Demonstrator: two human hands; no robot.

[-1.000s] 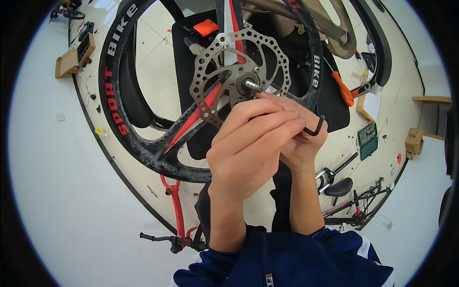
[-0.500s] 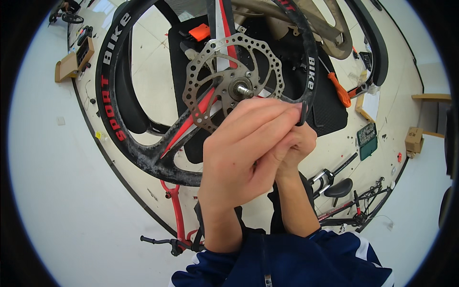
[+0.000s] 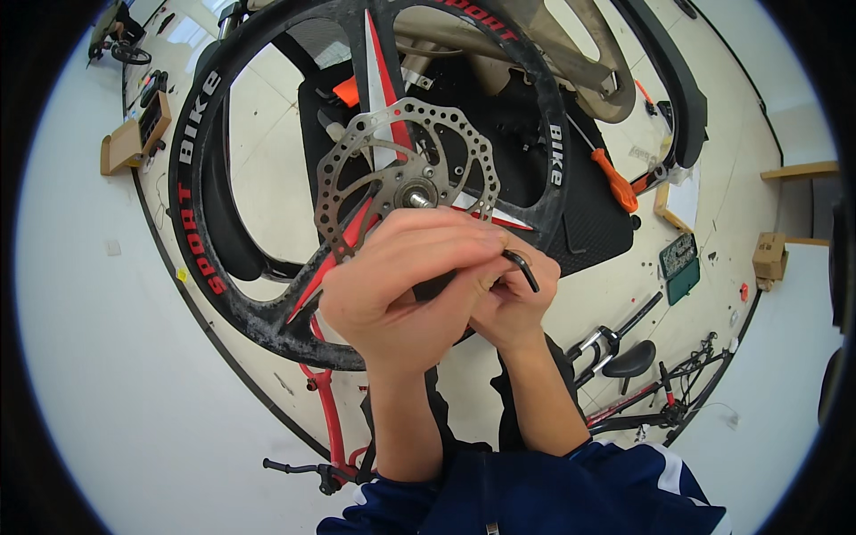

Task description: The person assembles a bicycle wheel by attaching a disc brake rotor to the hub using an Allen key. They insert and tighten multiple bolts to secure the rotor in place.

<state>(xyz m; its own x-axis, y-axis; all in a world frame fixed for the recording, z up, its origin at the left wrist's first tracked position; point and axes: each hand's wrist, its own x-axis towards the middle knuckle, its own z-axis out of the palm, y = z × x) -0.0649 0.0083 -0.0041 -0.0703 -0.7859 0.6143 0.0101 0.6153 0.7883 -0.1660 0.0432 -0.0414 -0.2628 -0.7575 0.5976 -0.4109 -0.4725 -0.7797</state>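
Observation:
My left hand [image 3: 401, 283] is closed, its thumb and fingers pinched on a black L-shaped hex key [image 3: 525, 269] whose bent end sticks out at the right. My right hand [image 3: 520, 299] sits against it, also closed; most of its fingers are behind the left, so what they grip is hidden. Just beyond the hands is a bare metal brake disc [image 3: 481, 169] with rows of holes, fixed at the hub of a black spoked bicycle wheel [image 3: 198, 209] with red and white accents. A threaded axle end [image 3: 419, 200] stands out of the hub.
Under the wheel lies a black textured board [image 3: 597, 234]. An orange-handled screwdriver [image 3: 615, 181] and another hex key [image 3: 575, 234] rest on it. A bare bicycle frame [image 3: 606, 80], a green case [image 3: 682, 278], a saddle [image 3: 630, 358] and a red frame [image 3: 328, 406] are around.
Both hands have shifted left and slightly down, still together. The hex key's bent end has turned from nearly upright to slanting down-right. The wheel appears lower and further left in the view.

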